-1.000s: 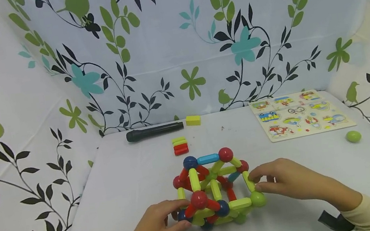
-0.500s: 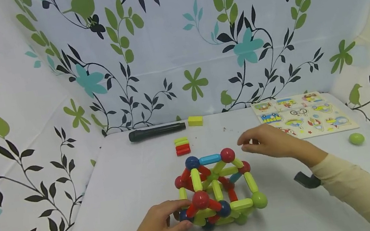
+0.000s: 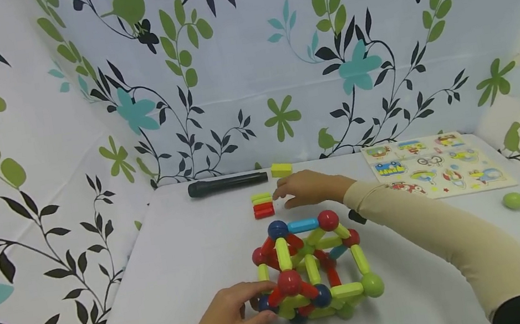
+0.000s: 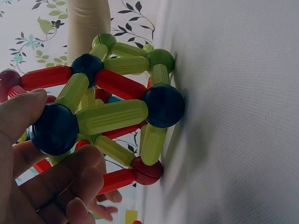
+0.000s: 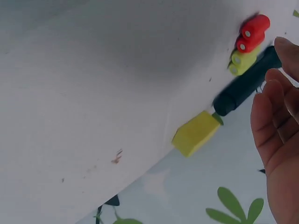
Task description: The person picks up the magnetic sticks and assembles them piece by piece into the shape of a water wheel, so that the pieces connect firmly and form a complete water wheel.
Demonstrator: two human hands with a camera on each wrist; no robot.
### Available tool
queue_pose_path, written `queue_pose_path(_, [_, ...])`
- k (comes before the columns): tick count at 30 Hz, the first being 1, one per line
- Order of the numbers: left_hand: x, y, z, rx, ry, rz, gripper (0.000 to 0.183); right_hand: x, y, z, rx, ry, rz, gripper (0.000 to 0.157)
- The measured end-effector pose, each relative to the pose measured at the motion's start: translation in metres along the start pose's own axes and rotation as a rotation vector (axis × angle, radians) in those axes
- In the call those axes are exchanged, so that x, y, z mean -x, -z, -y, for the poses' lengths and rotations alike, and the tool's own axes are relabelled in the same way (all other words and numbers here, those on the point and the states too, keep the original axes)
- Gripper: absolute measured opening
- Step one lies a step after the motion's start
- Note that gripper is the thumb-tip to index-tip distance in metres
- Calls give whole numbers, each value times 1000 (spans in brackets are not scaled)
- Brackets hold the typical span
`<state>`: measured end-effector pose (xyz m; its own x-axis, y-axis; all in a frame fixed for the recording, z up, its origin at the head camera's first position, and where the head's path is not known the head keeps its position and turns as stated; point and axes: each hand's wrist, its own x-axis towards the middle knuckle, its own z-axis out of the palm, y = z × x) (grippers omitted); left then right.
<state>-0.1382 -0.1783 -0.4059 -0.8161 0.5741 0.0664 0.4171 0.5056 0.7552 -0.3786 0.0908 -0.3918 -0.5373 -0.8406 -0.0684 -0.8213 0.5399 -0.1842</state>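
Note:
A frame built of magnetic balls and rods (image 3: 289,282) in red, blue and yellow-green stands at the near middle of the table. My left hand (image 3: 228,320) holds its near left corner; in the left wrist view the thumb and fingers pinch a dark blue ball (image 4: 55,129). My right hand (image 3: 309,187) hovers behind the frame, fingers loosely bent, just right of two red rods (image 3: 264,210) and two yellow-green rods (image 3: 261,197). In the right wrist view a gap separates its fingertips from the red rods (image 5: 252,32).
Behind the loose rods lie a black cylinder with one wider end (image 3: 228,184) and a yellow block (image 3: 282,169). A picture puzzle board (image 3: 434,166) lies at the back right, near a green ball (image 3: 514,201). Leaf-patterned cloth (image 3: 227,77) encloses the white table (image 3: 192,250).
My right hand has left the right side of the frame and moved back and left to the loose rods. My left hand keeps its hold. The view has shifted slightly.

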Motion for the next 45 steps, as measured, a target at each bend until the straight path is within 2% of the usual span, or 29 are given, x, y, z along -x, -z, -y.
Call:
queue_pose_path(2, [1, 0, 0, -2, -9, -2, 43, -12, -4, 6, 36, 28, 26, 46])
queue_pose_path(7, [0, -1, 1, -16, -41, -8, 42, -30, -10, 23, 120, 31, 94, 53])
queue_pose_path(11, [0, 0, 1, -24, -45, -8, 42, -41, -15, 27, 197, 68, 151, 50])
queue_pose_path(14, [0, 1, 1, -23, -38, -4, 43, -48, -20, 25, 248, 102, 154, 43])
queue_pose_path(18, [0, 2, 1, -17, -40, -1, 43, -51, -23, 24, 263, 112, 114, 37])
queue_pose_path(25, [1, 0, 2, -7, -63, -12, 40, -53, -25, 25, 252, 13, 111, 36])
queue_pose_path(30, [1, 0, 3, 3, -43, -5, 41, -52, -26, 27, 208, -58, 144, 40])
queue_pose_path(34, [0, -1, 1, 12, -36, 7, 42, -40, -20, 28, 163, -74, 133, 42])
queue_pose_path(37, [-1, 0, -1, 12, -35, 10, 43, -24, -9, 24, 116, -61, 60, 40])
queue_pose_path(41, [-1, 1, -2, -5, -23, 4, 44, 9, 12, 17, 50, -40, -72, 34])
queue_pose_path(45, [-1, 2, -3, -17, -13, 4, 45, 52, 30, 12, 22, -52, -185, 28])
